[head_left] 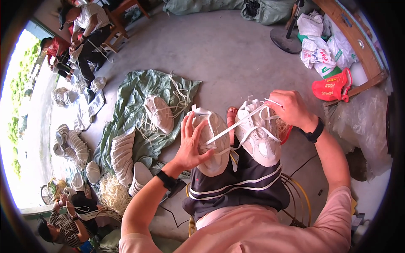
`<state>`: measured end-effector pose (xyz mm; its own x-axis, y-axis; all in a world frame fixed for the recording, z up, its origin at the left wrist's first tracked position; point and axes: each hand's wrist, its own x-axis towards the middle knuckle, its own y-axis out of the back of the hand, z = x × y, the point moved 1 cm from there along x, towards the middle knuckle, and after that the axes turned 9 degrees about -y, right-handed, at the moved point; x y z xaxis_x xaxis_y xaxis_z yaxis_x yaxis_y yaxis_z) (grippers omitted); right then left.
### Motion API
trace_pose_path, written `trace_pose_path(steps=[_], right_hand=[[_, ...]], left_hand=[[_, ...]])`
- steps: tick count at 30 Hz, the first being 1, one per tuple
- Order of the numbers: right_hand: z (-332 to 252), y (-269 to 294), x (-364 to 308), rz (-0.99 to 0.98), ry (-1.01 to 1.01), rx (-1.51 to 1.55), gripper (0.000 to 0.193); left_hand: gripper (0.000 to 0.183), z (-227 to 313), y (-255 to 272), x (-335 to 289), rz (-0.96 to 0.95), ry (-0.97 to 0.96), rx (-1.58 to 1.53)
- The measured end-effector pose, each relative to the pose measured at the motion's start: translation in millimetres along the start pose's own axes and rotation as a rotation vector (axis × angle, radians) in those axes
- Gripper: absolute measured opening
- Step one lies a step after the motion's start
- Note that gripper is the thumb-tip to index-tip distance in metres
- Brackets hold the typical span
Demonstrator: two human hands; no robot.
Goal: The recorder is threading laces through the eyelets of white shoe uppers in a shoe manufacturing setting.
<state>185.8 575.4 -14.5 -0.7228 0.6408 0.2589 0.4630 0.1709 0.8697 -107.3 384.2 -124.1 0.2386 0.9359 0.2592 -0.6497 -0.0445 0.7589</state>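
Two white sneakers rest on my lap. My left hand [192,145] lies flat on the left sneaker [213,143], fingers spread over its upper. My right hand [289,109] pinches a white lace [240,123] at the top of the right sneaker [259,137]; the lace runs taut across to the left sneaker. Both wrists wear black bands.
A green sheet [135,105] on the concrete floor holds a loose sneaker [159,114], laces and stacked white shoes [122,156]. Other people sit working at upper left [86,29] and lower left [67,219]. Bags [320,50] and a fan base [287,40] stand upper right.
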Motion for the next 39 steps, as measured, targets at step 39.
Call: trace_pose_path(steps=[39], right_hand=[[-139,-102,-83,-0.126,-0.214,0.590,0.021]], left_hand=[[0.046,53,67,-74,0.259,0.256,-0.578]])
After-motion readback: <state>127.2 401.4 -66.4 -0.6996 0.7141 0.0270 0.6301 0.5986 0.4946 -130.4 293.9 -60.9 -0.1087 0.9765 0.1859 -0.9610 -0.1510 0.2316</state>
